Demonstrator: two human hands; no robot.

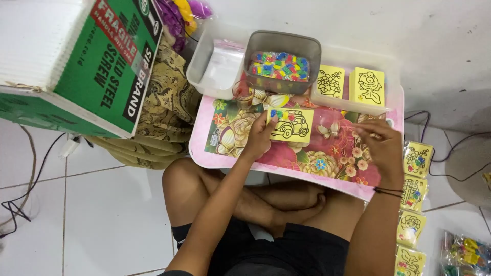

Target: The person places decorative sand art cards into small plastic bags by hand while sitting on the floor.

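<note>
Floral tray (225, 153), left hand (259, 137) pinning one yellow card (291, 125), right hand (381, 145) loosely curled, two card stacks (350, 84)

Light is bright and even, falling from overhead, and the white floor tiles (102, 214) and wall at upper right come out pale and nearly washed out. Soft shadows gather under the pink floral tray (215, 153) and between the crossed legs at lower centre. The right hand (382, 145) is slightly motion-blurred. Straight lines bow toward the frame's corners.
</note>
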